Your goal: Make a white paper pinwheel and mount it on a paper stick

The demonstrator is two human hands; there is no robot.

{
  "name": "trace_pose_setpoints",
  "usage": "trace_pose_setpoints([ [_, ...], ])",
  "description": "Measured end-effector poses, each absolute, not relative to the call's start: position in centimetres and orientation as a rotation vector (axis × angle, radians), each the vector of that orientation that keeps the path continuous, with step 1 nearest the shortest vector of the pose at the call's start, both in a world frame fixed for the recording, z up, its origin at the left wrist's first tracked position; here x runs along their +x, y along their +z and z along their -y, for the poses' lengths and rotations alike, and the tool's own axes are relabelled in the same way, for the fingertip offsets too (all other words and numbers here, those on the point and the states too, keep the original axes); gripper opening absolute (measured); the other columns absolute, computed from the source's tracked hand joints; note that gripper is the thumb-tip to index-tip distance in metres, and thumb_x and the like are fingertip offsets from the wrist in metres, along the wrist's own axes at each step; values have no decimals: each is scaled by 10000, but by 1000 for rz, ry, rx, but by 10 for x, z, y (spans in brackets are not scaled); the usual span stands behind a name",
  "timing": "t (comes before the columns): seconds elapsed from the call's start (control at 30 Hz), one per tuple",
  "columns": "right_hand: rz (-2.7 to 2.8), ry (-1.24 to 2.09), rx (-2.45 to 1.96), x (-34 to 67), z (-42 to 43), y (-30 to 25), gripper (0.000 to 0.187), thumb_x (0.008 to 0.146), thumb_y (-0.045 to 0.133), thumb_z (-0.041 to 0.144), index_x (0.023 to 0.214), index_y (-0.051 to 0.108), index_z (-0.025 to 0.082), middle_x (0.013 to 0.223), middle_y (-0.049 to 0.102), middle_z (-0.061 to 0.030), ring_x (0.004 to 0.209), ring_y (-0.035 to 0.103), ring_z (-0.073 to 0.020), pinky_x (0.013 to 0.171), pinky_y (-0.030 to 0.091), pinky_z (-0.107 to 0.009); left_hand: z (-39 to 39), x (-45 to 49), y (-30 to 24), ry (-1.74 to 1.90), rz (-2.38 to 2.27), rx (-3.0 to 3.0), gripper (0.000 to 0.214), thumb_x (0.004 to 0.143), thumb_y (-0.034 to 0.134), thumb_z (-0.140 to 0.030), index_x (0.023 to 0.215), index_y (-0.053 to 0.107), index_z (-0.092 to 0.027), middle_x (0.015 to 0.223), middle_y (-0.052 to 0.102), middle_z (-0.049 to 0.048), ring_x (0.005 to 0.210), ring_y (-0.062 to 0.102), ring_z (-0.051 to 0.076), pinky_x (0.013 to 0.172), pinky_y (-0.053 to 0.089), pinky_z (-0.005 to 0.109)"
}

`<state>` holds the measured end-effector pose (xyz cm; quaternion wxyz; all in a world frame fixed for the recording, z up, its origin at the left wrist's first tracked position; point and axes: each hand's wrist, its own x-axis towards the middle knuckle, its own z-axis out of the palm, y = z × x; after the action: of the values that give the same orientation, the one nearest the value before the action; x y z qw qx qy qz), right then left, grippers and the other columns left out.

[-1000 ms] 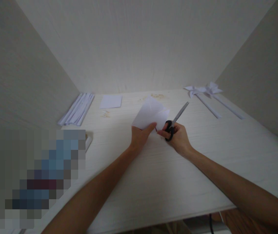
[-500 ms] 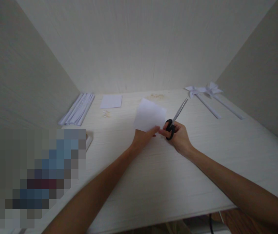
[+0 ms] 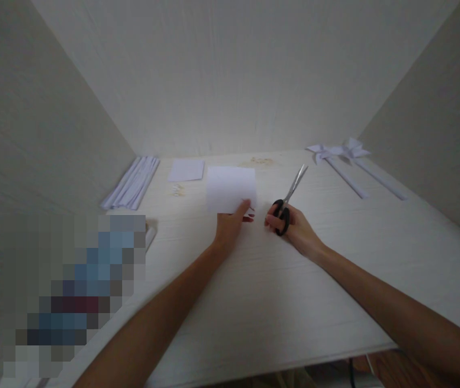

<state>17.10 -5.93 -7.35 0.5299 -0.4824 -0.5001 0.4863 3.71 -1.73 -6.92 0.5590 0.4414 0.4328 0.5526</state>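
A square sheet of white paper (image 3: 230, 187) is pinched at its lower right corner by my left hand (image 3: 232, 220), thumb on top and fingers beneath. To the right of it, my right hand (image 3: 297, 225) grips a pair of scissors (image 3: 293, 188) by the black handles. The metal blades point up and away, slightly parted, and do not touch the paper. A gap lies between the two hands.
Rolled paper sticks (image 3: 131, 183) lie at the back left, near a stack of square paper (image 3: 186, 170). Small pale pieces (image 3: 178, 189) sit before it, with more pieces (image 3: 261, 160) at the back. Two paper pinwheels (image 3: 345, 170) lie back right. Walls enclose the table.
My left hand has moved left with the paper and turned it almost square to me. It has come apart from my right hand. The scissor blades have opened slightly.
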Motion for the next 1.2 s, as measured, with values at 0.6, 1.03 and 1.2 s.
trace_pose_setpoints([
  [0.6,1876,1403,-1463,185,73,-56,424,750,457,516,506,407,174,368,443,34,345,330,-60,376,223,-216,9,27,-68,1371,-936,918,193,698,535,-326,675,558,-136,643,608,15,600,611,127,516,470,221],
  [1.03,1864,1373,-1483,183,73,-56,429,743,458,526,496,392,181,366,442,36,340,316,-60,377,217,-222,8,28,-70,1354,-976,971,191,697,533,-327,672,562,-140,631,613,13,578,609,124,513,473,225],
  [1.2,1865,1376,-1494,183,73,-56,420,744,459,519,502,383,184,370,446,36,341,327,-63,375,219,-220,8,28,-70,1356,-957,976,177,695,537,-317,666,555,-144,623,606,4,564,603,116,500,468,217],
])
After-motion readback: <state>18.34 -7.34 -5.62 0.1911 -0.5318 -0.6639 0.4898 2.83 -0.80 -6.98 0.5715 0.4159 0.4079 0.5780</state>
